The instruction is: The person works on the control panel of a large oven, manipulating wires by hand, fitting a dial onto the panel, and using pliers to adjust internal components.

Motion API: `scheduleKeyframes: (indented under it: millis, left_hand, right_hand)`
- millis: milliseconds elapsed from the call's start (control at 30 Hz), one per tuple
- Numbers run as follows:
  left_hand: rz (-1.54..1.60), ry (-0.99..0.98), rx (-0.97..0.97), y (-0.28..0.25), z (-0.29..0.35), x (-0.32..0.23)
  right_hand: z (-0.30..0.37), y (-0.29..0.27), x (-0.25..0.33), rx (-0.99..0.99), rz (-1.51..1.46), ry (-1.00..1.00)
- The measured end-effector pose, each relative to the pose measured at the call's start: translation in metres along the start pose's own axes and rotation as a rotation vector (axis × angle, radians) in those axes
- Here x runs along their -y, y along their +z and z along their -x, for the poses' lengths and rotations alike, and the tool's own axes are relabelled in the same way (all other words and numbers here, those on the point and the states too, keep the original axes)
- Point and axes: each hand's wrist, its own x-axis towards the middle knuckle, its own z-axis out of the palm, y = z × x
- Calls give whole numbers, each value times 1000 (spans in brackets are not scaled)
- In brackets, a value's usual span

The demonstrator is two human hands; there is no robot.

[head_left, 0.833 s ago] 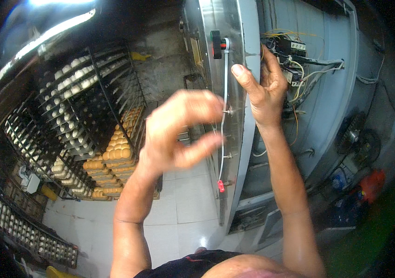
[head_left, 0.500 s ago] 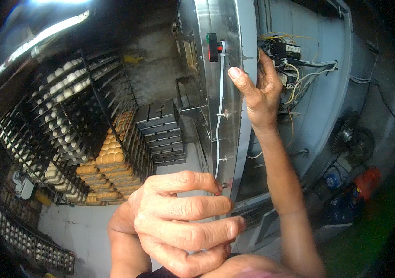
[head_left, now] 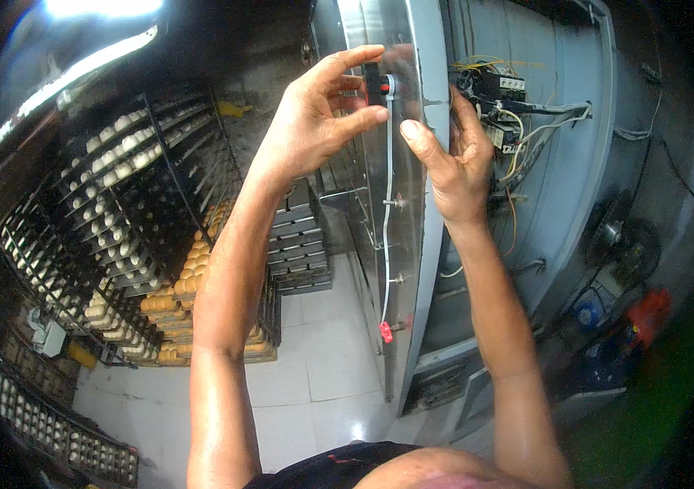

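My left hand (head_left: 314, 114) is raised to a small black switch box (head_left: 373, 79) with red on it, on the polished metal panel (head_left: 400, 244). Its index finger reaches along the top end of the box and the thumb lies at the lower end, closed around it. A white cable (head_left: 387, 163) runs down the panel from the box to a small red fitting (head_left: 386, 332). My right hand (head_left: 461, 167) straddles the panel's edge, thumb on the front, fingers inside beside black electrical contactors (head_left: 500, 84). Those fingertips are partly hidden.
Wires (head_left: 542, 114) hang across the pale blue cabinet interior (head_left: 559, 187). On the left, a tall rack (head_left: 151, 122) carries white dough balls and browned buns (head_left: 188, 285). Dark stacked trays (head_left: 302, 244) stand behind my left forearm. A fan (head_left: 632, 244) sits at far right.
My left hand has risen from low in front of the panel, near the red fitting, up to the switch box. My right hand stays almost in place at the panel edge.
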Motion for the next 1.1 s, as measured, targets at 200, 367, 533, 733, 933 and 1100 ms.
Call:
scheduleKeyframes:
  millis: [200, 367, 533, 733, 933, 1100]
  left_hand:
    - [-1, -30, -19, 1, -1, 4]
    - [44, -58, 11, -5, -1, 3]
    - [177, -159, 46, -6, -3, -4]
    - [214, -200, 46, -4, -6, -4]
    - [209, -167, 44, -3, -4, -2]
    - [65, -85, -154, -3, 14, -8]
  right_hand:
    - [2, 1, -3, -12, -17, 1]
    - [3, 3, -2, -8, -45, 3]
    - [2, 3, -1, -3, -27, -19]
    - [3, 1, -2, -6, -17, -11]
    - [4, 1, -4, -16, -27, -1]
    - [4, 4, 0, -27, -31, 7]
